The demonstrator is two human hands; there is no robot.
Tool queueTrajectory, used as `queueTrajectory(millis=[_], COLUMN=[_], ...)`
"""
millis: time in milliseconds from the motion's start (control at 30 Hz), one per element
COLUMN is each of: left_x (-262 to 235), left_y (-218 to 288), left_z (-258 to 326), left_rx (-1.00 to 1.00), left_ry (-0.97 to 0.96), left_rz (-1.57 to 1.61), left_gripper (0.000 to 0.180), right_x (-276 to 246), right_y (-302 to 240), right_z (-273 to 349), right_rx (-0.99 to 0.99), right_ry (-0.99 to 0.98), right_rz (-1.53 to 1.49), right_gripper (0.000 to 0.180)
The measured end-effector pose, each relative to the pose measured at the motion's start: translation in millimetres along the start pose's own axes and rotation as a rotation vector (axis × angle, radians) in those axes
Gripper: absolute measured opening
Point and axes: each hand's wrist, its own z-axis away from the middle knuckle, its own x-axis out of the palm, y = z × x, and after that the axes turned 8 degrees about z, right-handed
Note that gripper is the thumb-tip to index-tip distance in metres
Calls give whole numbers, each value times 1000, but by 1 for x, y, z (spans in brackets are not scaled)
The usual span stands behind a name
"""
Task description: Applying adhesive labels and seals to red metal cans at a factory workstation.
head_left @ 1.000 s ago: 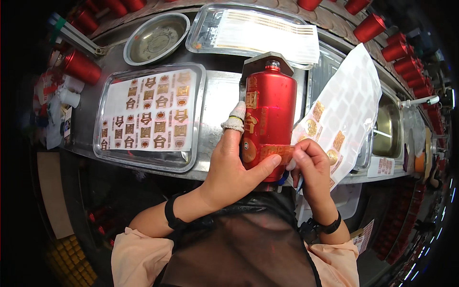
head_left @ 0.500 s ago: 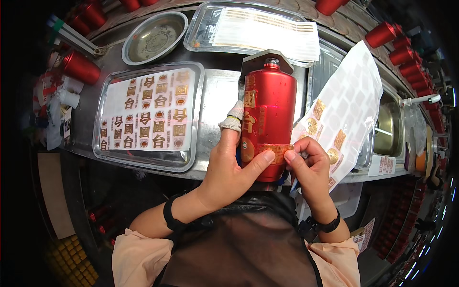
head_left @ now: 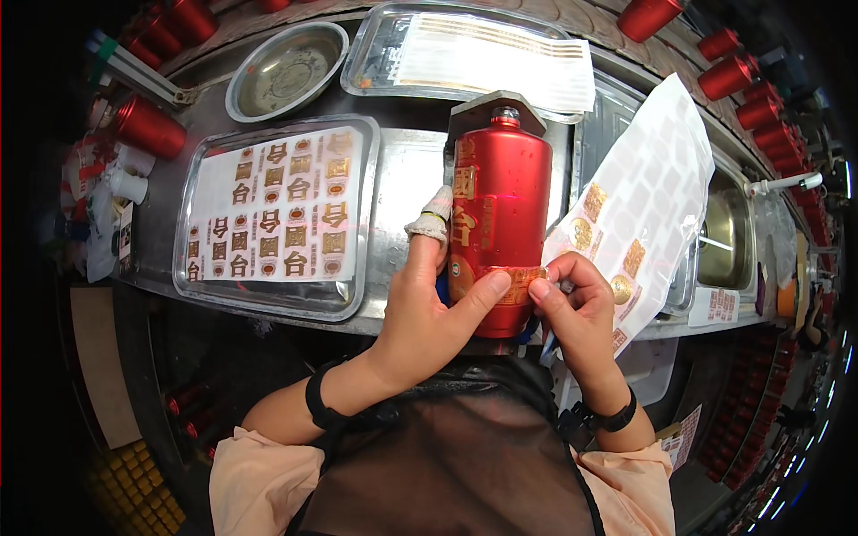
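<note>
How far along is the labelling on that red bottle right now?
Done: the red cylindrical bottle already carries gold characters down its side. In hand: the left hand grips the bottle while the right hand presses a gold band label round its lower part. Left: many stickers remain on the white sheet in the metal tray, and the peeled backing sheet still holds a few.

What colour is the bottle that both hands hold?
Red, with gold markings: the bottle, seen in the head view.

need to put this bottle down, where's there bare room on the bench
One bare strip of steel bench lies between the shallow tray of gold label stickers and the red cylindrical bottle. Elsewhere it is crowded: round steel bowl, rear tray of strip labels, white backing sheet.
</note>
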Motion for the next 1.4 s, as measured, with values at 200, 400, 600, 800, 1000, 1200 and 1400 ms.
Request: queueTrajectory(millis=[200, 400, 600, 800, 1000, 1200, 1400], left_x=[-1, -1, -4, 0, 3, 2, 3], left_y=[-1, -1, -5, -2, -2, -4, -8], left_z=[0, 0, 1, -1, -2, -1, -2], left_rx=[11, 25, 37, 53, 49, 59, 144], left_ry=[-14, -24, -26, -20, 13, 13, 32], left_rz=[46, 63, 51, 16, -46, -33, -30], left_gripper=[80, 79, 76, 84, 94, 94, 90], right_x=[-1, -1, -1, 0, -3, -3, -5], right_y=[3, 2, 3, 0, 4, 4, 4], right_z=[-1, -1, -1, 0, -1, 0, -1], right_rx=[-3, -7, 4, 14, 4, 1, 1], right_ry=[13, 4, -5, -12, -7, -8, -17], right_rz=[47, 36, 16, -11, 32, 43, 76], right_gripper=[15, 15, 14, 14, 14, 13, 14])
